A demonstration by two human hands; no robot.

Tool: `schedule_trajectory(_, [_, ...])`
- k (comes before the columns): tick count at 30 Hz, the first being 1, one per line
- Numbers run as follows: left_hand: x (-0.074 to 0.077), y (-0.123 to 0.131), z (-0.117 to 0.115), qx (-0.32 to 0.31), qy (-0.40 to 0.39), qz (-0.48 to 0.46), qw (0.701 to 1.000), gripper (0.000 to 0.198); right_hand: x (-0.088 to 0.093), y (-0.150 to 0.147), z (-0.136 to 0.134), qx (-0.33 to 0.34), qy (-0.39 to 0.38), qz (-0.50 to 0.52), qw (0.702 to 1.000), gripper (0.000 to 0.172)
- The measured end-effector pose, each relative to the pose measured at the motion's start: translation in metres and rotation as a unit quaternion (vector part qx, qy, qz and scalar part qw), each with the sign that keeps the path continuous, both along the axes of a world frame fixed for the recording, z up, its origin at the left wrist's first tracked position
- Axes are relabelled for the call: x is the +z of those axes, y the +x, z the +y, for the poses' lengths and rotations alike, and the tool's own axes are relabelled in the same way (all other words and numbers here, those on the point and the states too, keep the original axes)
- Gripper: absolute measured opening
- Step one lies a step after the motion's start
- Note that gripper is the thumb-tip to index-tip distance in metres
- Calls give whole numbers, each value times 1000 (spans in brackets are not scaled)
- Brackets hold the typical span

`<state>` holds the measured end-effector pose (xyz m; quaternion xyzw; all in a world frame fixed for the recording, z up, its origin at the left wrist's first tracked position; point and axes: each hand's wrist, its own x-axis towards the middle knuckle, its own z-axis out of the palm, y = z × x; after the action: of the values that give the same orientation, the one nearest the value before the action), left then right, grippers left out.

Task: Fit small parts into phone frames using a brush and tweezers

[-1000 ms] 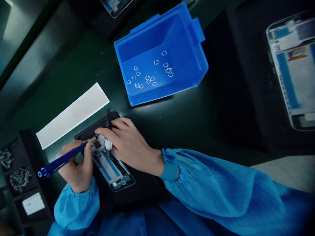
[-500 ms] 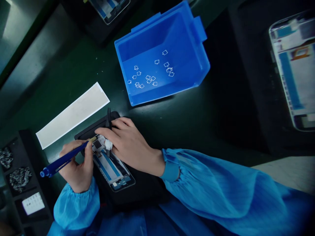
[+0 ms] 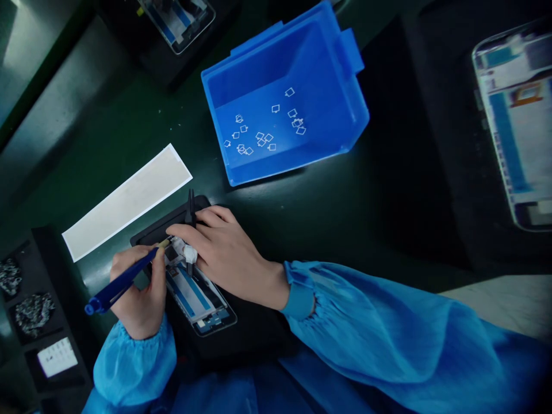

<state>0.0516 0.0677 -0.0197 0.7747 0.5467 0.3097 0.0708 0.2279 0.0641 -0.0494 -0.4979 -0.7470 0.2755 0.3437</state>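
On a dark fixture low on the green surface [image 3: 302, 218] lies an opened phone [image 3: 194, 293]. The left hand [image 3: 140, 299] grips a blue pen-like tool [image 3: 121, 282], tip at the phone's top; the right hand [image 3: 224, 253] pins it, fingers clasping black tweezers [image 3: 190, 210]. Light, steady pressure seems wise.

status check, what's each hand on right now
Left hand grips blue pen tool, tip at the phone's top. Right hand holds black tweezers, pressing there. Nothing between them.
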Motion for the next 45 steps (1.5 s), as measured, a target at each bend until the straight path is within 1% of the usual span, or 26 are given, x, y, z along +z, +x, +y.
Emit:
schedule_trajectory(4, [1, 2, 0, 2, -1, 19, 1000, 23, 0, 0, 0, 1, -6, -8, 1000, 41])
schedule_trajectory(8, [5, 5, 3, -3, 5, 49, 999, 21, 0, -1, 0, -4, -4, -13, 1000, 41])
schedule_trajectory(12, [9, 5, 5, -25, 0, 50, 998, 15, 0, -2, -1, -10, -2, -28, 1000, 41])
schedule_trajectory(14, [8, 3, 4, -22, -8, 38, 999, 12, 1, -2, -1, -11, 4, -24, 1000, 40])
schedule_trajectory(16, [4, 0, 3, 0, -19, 15, 1000, 11, 1, -2, -1, -10, 12, -18, 1000, 40])
schedule_trajectory(18, [-1, -3, 3, 42, -42, -27, 998, 12, 1, -2, -1, -6, 16, -16, 1000, 41])
schedule_trajectory(20, [-5, -5, 4, 82, -72, -91, 990, 14, 1, -2, -1, -3, 16, -16, 1000, 43])
schedule_trajectory(23, [-4, -5, 8, 110, -98, -177, 973, 18, 2, -2, 0, -4, 12, -13, 1000, 45])
schedule_trajectory(25, [1, -6, 11, 121, -87, -206, 967, 20, 1, -3, 0, -3, 6, -10, 1000, 46])
schedule_trajectory(28, [10, -8, 11, 133, -50, -214, 966, 21, 0, -4, 0, -3, 0, -2, 1000, 45])
schedule_trajectory(31, [16, -13, 7, 144, -16, -222, 964, 20, -2, -4, 0, -10, 13, 26, 1000, 35])
schedule_trajectory(33, [17, -17, 2, 156, 1, -239, 959, 19, -1, -2, -2, -21, 32, 83, 996, 27])
schedule_trajectory(35, [16, -21, -2, 162, 0, -260, 952, 18, 3, 1, -4, -10, 33, 167, 985, 26])
schedule_trajectory(37, [13, -24, -5, 161, -26, -280, 946, 17, 8, 4, -6, 12, 4, 237, 971, 32])
schedule_trajectory(39, [9, -28, -8, 159, -69, -299, 939, 16, 12, 6, -5, 29, -49, 265, 963, 34])
schedule_trajectory(42, [5, -32, -9, 158, -152, -329, 919, 16, 15, 7, -2, 23, -110, 249, 962, 28])
schedule_trajectory(45, [4, -34, -10, 147, -219, -354, 897, 18, 14, 6, 4, 11, -113, 204, 972, 18])
